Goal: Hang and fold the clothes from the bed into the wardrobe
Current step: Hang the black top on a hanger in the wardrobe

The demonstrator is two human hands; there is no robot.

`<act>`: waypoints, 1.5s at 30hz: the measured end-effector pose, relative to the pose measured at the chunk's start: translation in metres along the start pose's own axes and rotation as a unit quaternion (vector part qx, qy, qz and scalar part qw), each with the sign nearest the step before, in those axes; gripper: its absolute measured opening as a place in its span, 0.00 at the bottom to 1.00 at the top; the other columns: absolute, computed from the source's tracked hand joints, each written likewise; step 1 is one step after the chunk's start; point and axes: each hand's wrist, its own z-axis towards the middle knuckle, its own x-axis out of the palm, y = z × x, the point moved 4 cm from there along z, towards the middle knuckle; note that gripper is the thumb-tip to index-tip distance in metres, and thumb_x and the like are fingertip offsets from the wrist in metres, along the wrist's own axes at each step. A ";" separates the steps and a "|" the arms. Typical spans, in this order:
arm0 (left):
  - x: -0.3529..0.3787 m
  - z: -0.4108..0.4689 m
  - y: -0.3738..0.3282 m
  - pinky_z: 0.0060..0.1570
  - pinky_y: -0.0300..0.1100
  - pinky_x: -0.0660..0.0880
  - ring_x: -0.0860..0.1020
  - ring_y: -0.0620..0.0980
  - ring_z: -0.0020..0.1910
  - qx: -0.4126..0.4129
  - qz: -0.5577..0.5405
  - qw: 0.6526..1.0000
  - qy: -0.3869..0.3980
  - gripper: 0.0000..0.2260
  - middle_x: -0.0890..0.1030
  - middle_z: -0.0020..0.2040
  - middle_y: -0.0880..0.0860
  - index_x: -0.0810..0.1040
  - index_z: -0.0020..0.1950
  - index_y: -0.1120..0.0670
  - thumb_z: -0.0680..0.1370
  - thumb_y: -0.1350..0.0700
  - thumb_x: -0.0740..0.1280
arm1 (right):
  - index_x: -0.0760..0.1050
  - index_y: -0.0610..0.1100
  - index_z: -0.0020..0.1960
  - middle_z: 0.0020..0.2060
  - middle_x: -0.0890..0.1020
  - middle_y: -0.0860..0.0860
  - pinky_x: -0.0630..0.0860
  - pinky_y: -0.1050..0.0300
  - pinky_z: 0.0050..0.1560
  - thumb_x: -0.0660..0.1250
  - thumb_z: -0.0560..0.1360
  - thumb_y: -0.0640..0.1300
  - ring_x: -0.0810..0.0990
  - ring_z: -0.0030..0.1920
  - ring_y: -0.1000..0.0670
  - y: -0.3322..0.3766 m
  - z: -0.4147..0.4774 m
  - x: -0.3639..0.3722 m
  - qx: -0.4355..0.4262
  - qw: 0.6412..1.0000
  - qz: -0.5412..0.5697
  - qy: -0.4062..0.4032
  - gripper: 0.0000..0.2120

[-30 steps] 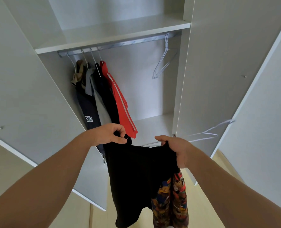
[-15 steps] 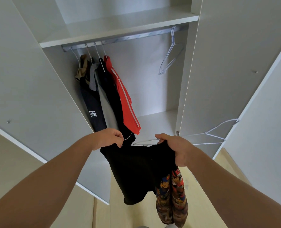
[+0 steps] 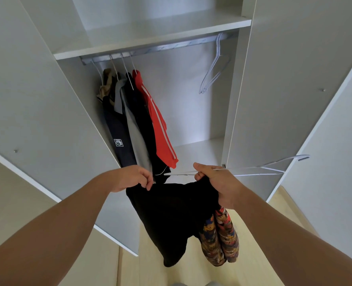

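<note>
Black garment: held up in front of the open wardrobe, spread between both hands, with its lower part dangling free above the floor.
Head view, left hand: fingers curled, pinching one top corner of the cloth.
Head view, right hand: clamped on the other top corner, with the wire of a white hanger under the thumb.
Hanger: lies roughly level with its hook pointing right. Its near tip reaches into the gap between the hands and I don't see it inside the cloth yet.
Patterned garment: hangs from below the right hand, just beside the black one.
Rail: carries hung clothes bunched at its left end, a red top outermost. Spare hangers sit at the right end, and the stretch between is bare.
Handling: I judge the cloth light, limp and easily bunched, and the thin wire springy and prone to snag.
Where to hold: I'd keep to the top edge at each corner and open it so the wire tip can slide in.
</note>
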 end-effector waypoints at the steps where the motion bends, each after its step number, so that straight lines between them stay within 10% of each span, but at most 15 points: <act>1: 0.000 0.000 -0.002 0.51 0.41 0.67 0.77 0.36 0.35 -0.006 0.020 1.000 -0.010 0.12 0.80 0.32 0.41 0.81 0.35 0.56 0.72 0.69 0.62 | 0.78 0.43 0.33 0.33 0.79 0.48 0.77 0.56 0.36 0.79 0.69 0.54 0.77 0.30 0.48 0.000 -0.001 0.000 -0.004 1.000 -0.001 0.001 0.17; 14: 0.005 0.011 -0.024 0.26 0.28 0.67 0.74 0.38 0.26 -0.002 0.203 0.977 -0.060 0.21 0.77 0.26 0.38 0.82 0.28 0.48 0.67 0.71 0.57 | 0.79 0.43 0.33 0.34 0.81 0.47 0.77 0.58 0.32 0.80 0.68 0.54 0.79 0.29 0.49 -0.002 -0.005 0.000 -0.035 0.999 0.013 0.007 0.17; 22: 0.009 0.011 -0.039 0.43 0.33 0.72 0.75 0.44 0.50 0.054 0.265 0.961 -0.055 0.27 0.75 0.49 0.41 0.83 0.60 0.44 0.72 0.70 0.60 | 0.80 0.42 0.36 0.35 0.82 0.47 0.78 0.58 0.33 0.81 0.63 0.56 0.81 0.31 0.49 -0.003 -0.004 -0.004 -0.042 0.999 0.008 -0.009 0.19; 28: 0.018 0.011 -0.056 0.40 0.33 0.71 0.77 0.47 0.49 0.091 0.227 0.967 -0.072 0.21 0.77 0.48 0.44 0.78 0.54 0.49 0.71 0.72 0.60 | 0.80 0.44 0.35 0.31 0.79 0.49 0.75 0.59 0.33 0.76 0.70 0.60 0.78 0.30 0.51 0.003 -0.002 -0.004 -0.107 0.987 -0.119 -0.022 0.19; 45: 0.016 0.028 -0.077 0.55 0.35 0.71 0.73 0.47 0.59 0.096 0.149 0.973 -0.147 0.29 0.74 0.61 0.47 0.77 0.70 0.49 0.73 0.72 0.61 | 0.67 0.48 0.32 0.30 0.74 0.54 0.69 0.62 0.31 0.69 0.73 0.48 0.75 0.31 0.54 0.021 0.009 -0.006 -0.247 0.735 -0.625 -0.090 0.15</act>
